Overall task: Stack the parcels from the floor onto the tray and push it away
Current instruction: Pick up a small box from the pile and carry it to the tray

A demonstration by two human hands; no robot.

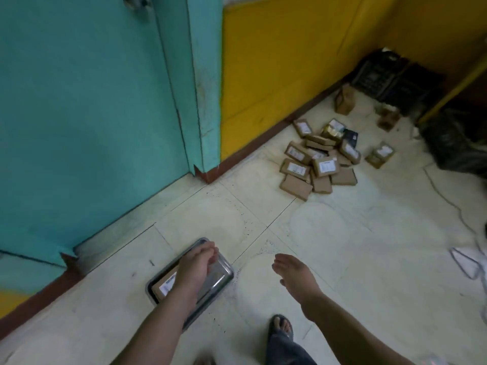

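A steel tray [221, 279] lies on the pale floor near the teal door. One brown labelled parcel [164, 284] lies in the tray's near left part. My left hand [196, 264] hangs over the tray with its fingers loosely curled and holds nothing. To the right of the tray, my right hand [296, 275] hovers above the floor, fingers straight and empty. A heap of several brown parcels [320, 159] lies further off by the yellow wall.
Three more small boxes [380, 154] stand apart behind the heap. Black crates [390, 77] and a dark bag [458, 143] fill the far right corner. A wire frame [465, 262] lies at the right edge. My sandalled foot [282, 325] stands near the tray.
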